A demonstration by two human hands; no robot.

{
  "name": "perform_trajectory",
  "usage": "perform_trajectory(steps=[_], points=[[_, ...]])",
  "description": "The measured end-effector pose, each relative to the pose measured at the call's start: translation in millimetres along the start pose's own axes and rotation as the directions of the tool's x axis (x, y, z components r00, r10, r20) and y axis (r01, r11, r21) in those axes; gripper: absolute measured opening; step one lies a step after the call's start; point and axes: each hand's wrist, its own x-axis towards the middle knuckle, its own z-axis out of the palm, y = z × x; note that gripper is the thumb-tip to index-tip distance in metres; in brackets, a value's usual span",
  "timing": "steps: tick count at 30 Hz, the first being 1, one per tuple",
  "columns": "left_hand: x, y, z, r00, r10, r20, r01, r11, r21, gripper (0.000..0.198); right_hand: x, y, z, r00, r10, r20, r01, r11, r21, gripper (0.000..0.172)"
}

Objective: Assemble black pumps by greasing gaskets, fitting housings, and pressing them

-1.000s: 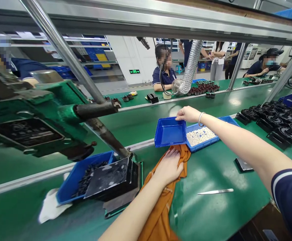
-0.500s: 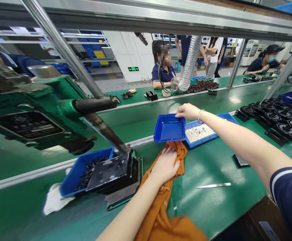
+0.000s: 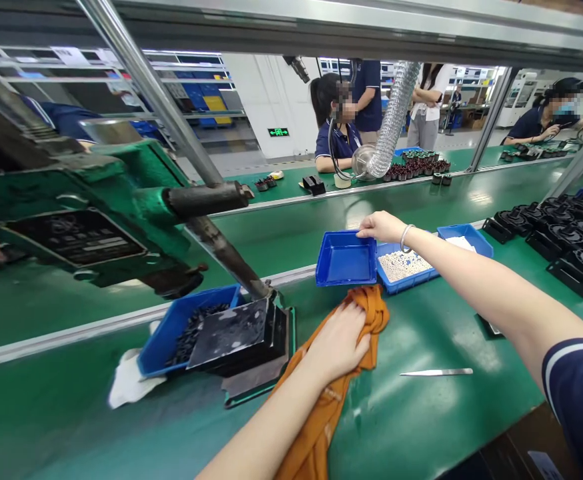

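Note:
My right hand (image 3: 382, 227) pinches the upper right rim of a blue plastic bin (image 3: 346, 261). The bin's inside faces me and nothing shows in it. Below it, my left hand (image 3: 340, 343) is closed on a bunched orange cloth (image 3: 375, 310), fingertips partly hidden in the folds. The cloth trails toward the front edge under my left forearm. Right beside the held bin stands another blue bin (image 3: 395, 285) with many small pale pieces. Metal tweezers (image 3: 436, 372) lie on the green table, right of the cloth.
A green press (image 3: 76, 227) stands at left over a black block (image 3: 236, 337). Behind the block, a blue bin (image 3: 159, 343) holds black parts, with a white cloth (image 3: 134, 383) beside it. Black housings (image 3: 571, 240) fill the right side. Co-workers sit across the bench.
The view has shifted, moving the scene slightly right. My left hand and the bunched cloth have moved a little right, and the cloth's near end has drawn in. My right hand still holds the bin.

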Motion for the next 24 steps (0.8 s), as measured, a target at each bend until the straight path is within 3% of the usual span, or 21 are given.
perform_trajectory(steps=[4,8,11,14,19,24], points=[[42,-11,1.1,1.000,-0.010,-0.028,0.010,1.000,0.006,0.019,3,-3,-2,1.000,0.001,0.001,-0.001,1.000,-0.017,0.021],[42,-7,-3.5,1.000,0.023,-0.021,-0.023,1.000,-0.014,0.021,5,-5,-4,1.000,0.011,-0.004,-0.011,1.000,-0.029,0.021],[14,4,-9.1,0.994,0.109,0.002,-0.109,0.993,-0.052,0.031,5,-8,-5,1.000,0.010,0.000,-0.010,1.000,-0.025,0.021],[-31,20,-13.7,0.984,0.173,0.037,-0.168,0.979,-0.111,0.029,4,-10,-2,1.000,0.002,0.011,-0.001,1.000,-0.018,0.020],[-111,43,-24.4,0.985,0.153,0.077,-0.137,0.975,-0.175,0.040,-2,-9,16,0.999,-0.014,0.052,0.015,1.000,-0.004,0.021],[-152,42,-30.5,0.987,0.128,0.098,-0.116,0.986,-0.116,0.034,-7,-2,38,0.995,-0.027,0.094,0.025,0.999,0.026,0.021]])
